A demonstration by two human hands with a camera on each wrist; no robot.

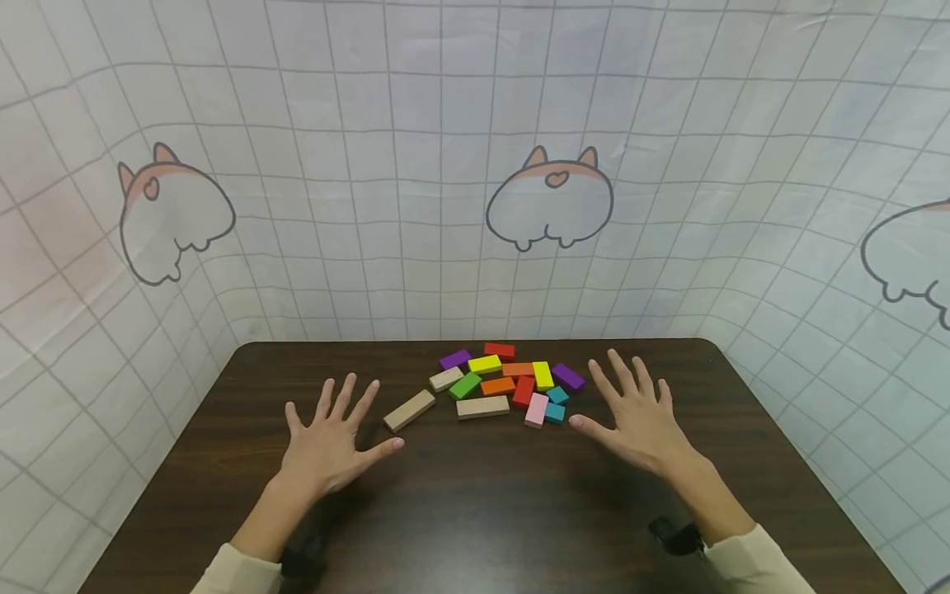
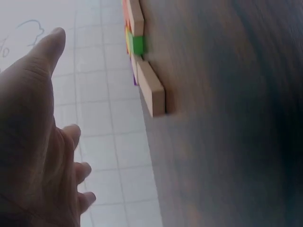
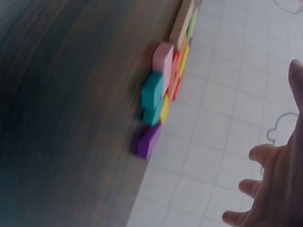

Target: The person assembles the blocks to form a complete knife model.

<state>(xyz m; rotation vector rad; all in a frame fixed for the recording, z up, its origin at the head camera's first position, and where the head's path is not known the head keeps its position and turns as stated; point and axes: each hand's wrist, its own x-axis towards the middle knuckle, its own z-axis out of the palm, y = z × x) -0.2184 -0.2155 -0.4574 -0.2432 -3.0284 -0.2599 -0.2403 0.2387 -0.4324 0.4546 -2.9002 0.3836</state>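
Note:
Both hands hover over the dark table with fingers spread, palms down and holding nothing. The left hand (image 1: 326, 445) is left of a cluster of coloured wooden blocks, nearest to a long plain wooden block (image 1: 410, 411). On the cluster's other side, the right hand (image 1: 638, 417) is nearest to a purple block (image 1: 567, 377) and a teal block (image 1: 554, 413). Between the hands lie a second plain block (image 1: 482, 407), a green block (image 1: 465, 386), a pink block (image 1: 537, 410), a yellow block (image 1: 543, 376) and several red, orange and other blocks. In the left wrist view the plain block (image 2: 151, 90) stands apart from the fingers.
The dark wood table (image 1: 475, 511) has rounded far corners. A white gridded cloth (image 1: 438, 206) with cartoon animal drawings hangs behind it and along both sides. A black wrist device (image 1: 675, 536) sits under the right wrist.

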